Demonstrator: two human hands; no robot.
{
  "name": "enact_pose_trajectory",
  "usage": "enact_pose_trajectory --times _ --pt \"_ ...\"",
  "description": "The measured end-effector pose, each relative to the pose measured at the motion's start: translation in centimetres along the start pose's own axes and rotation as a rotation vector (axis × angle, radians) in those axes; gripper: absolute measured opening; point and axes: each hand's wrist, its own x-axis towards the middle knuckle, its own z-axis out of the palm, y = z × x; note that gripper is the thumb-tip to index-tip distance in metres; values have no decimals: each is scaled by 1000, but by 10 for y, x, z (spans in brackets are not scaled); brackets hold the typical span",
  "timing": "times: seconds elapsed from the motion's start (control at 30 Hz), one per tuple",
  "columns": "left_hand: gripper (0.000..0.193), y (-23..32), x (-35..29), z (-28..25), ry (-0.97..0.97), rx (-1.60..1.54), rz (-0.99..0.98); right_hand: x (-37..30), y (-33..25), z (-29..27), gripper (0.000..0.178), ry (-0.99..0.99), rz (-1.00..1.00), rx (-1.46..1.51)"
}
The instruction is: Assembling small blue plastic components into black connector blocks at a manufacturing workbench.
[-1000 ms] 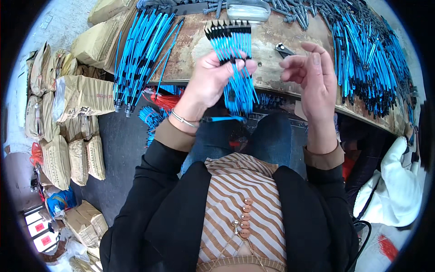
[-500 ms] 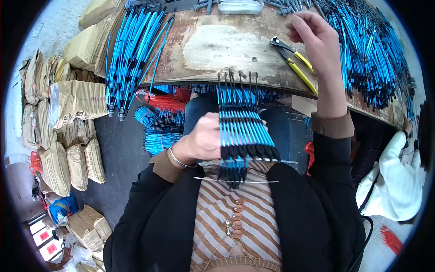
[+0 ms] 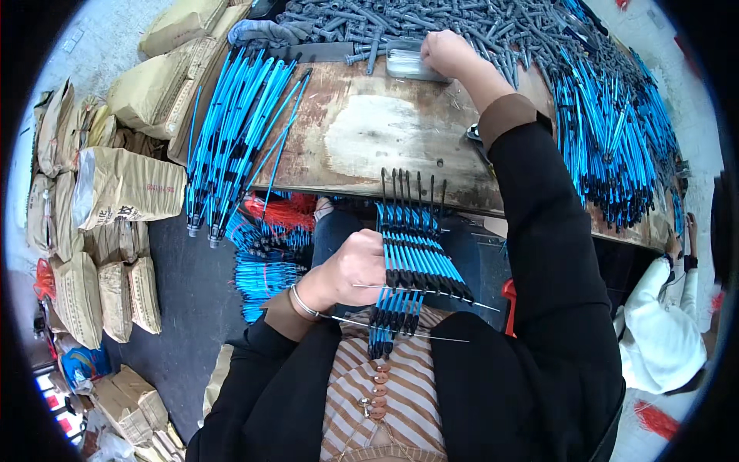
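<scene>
A grey-blue cloth (image 3: 265,32) lies by the wooden table's (image 3: 308,146) left edge, toward the far end. Fat brown sacks (image 3: 77,289) sit piled past that edge. A person in white (image 3: 666,339) is by its near right corner.

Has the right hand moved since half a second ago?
Yes. Judged against the clear tray on the table, the right hand has moved left and forward, to the tray's right end.

From my end, saw pretty beat-up wooden table (image 3: 315,158), pale patch (image 3: 369,135) mid-top. Grey plastic parts (image 3: 369,21) sat heaped along far side, plus clear tray (image 3: 412,75), crumpled cloth (image 3: 265,32), mostly hidden pliers (image 3: 473,132). Blue rods (image 3: 612,131) lay piled left and right.
</scene>
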Motion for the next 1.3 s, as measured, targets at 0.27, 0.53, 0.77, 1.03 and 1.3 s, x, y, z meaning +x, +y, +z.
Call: enact_pose_trajectory --times 0.27,0.53,0.77,1.03,1.3 --pt "3 -3 0 0 -12 -50 -22 -20 3 0 15 111 25 42" --pt "7 10 11 0 25 10 -73 -149 -29 -57 12 324 -147 532" --pt "9 21 26 0 64 -31 -47 -246 -13 -41 13 54 -10 390" --pt "9 22 24 2 69 -58 -92 -260 -25 -49 15 -43 84 273" --pt "9 21 28 2 76 -32 -51 -259 -27 -42 18 -50 99 239"
